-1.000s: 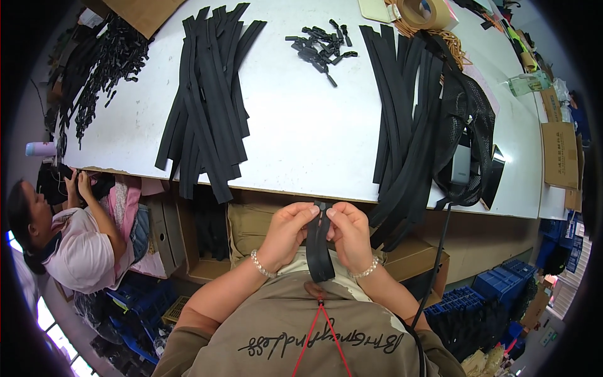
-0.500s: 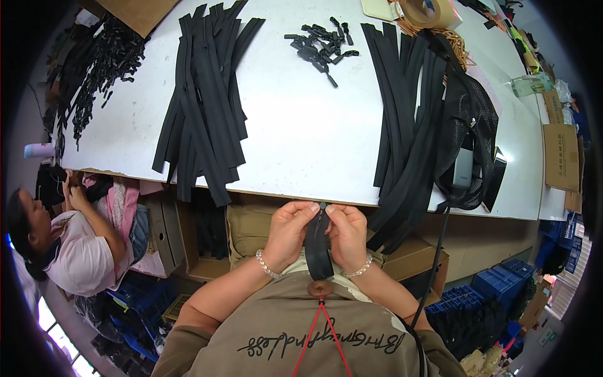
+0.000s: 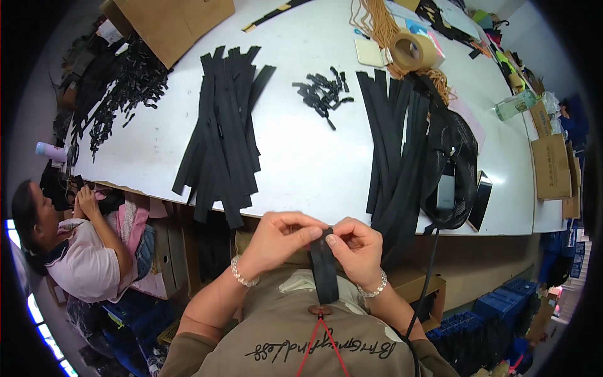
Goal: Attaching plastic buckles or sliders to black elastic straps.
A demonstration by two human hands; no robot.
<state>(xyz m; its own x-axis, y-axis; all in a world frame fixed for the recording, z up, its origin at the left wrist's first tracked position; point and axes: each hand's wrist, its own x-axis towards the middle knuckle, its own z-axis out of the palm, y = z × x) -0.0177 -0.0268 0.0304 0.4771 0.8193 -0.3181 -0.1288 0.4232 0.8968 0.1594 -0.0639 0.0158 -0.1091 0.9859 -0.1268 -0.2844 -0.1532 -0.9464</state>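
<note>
A black zipper strip (image 3: pixel 325 276) hangs down in front of my chest, its upper end between my hands just off the table's near edge. My left hand (image 3: pixel 279 242) pinches at that top end with thumb and forefinger. From the other side, my right hand (image 3: pixel 359 250) grips the same end between thumb and curled fingers. Whatever small part sits under the fingertips is too small to make out. Beyond my hands, on the white table (image 3: pixel 301 169), lie a pile of black zipper strips (image 3: pixel 229 132), a heap of small black zipper pulls (image 3: pixel 323 91) and further black strips (image 3: pixel 392 141).
A black mesh bag (image 3: pixel 461 151) lies at the right, near a phone (image 3: pixel 481 201). Behind it are a tape roll (image 3: pixel 411 51) and tan cord (image 3: pixel 377 22). A cardboard box (image 3: pixel 176 25) and black pulls (image 3: pixel 135 78) occupy the far left. A co-worker (image 3: pixel 88 245) sits at the left.
The view has tilted up, showing more of the far table. My left hand's fingers have straightened and reach over the zipper's top end; my right hand still grips it.
</note>
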